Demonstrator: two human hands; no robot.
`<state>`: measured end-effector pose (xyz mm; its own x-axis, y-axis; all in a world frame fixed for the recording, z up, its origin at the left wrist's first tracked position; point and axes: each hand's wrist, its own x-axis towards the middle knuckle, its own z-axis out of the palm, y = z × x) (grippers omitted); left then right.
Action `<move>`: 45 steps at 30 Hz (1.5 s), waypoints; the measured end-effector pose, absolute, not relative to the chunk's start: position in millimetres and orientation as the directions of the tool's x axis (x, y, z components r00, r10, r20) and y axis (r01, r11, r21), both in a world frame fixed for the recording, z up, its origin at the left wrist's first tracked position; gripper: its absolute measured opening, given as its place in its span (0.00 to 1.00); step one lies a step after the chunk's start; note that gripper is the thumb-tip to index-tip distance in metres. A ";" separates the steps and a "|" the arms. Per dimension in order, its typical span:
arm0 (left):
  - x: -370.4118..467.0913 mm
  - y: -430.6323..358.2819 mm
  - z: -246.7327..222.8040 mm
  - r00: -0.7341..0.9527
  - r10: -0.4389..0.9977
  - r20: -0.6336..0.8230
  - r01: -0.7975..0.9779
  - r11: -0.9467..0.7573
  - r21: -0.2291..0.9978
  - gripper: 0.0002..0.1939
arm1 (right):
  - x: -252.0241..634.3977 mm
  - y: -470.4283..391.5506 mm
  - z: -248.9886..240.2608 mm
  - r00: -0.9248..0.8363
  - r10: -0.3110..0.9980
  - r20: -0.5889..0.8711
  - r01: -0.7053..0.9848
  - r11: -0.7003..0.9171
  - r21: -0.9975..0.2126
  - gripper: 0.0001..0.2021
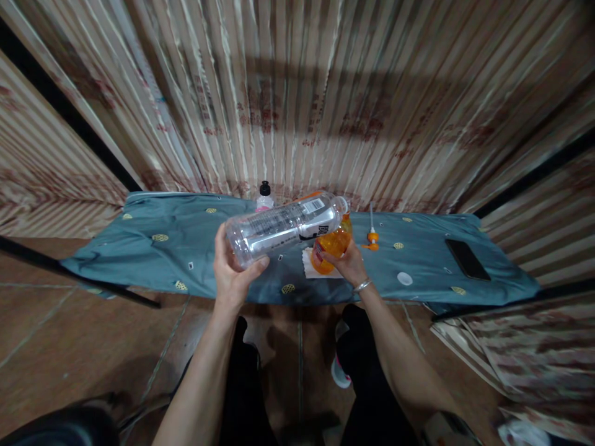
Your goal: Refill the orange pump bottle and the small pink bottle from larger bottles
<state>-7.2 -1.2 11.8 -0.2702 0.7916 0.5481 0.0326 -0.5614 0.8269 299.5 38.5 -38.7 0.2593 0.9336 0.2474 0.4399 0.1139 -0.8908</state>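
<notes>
Pleated beige curtains (288, 93) with reddish print fill the background, dark poles (69, 99) slanting at both sides; brown tiled floor (93, 334) shows below; before me is one long table (251, 282), draped in rumpled blue-green cloth with yellow motifs; three bottles are here. My left hand (232, 272) grips the base end of one large clear bottle (283, 229) with a silver label, tilted above the table, neck to the right; my right hand (348, 263) is closed around one orange bottle (338, 240), its top by the clear neck; whether they touch, I cannot tell; one black-capped bottle (264, 202) stands behind, partly hidden; one dark phone (466, 259) lies far right; one white napkin (309, 265) shows around the orange bottle's base; one orange pump (372, 238) lies to its right; one white disc (404, 279) lies nearer me; one silvery bracelet (362, 285) circles my right wrist.
</notes>
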 end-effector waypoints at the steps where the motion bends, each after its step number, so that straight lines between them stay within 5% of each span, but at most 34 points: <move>1: -7.3 -1.2 12.2 -0.264 0.793 0.548 0.031 -0.561 0.827 0.57 | 299.3 38.6 -38.9 0.262 0.934 0.244 0.442 0.108 -0.891 0.34; 45: -11.4 -2.6 18.8 -0.252 0.782 0.570 0.109 -0.562 0.820 0.58 | 296.6 36.6 -33.6 0.243 0.941 0.237 0.400 0.125 -0.908 0.31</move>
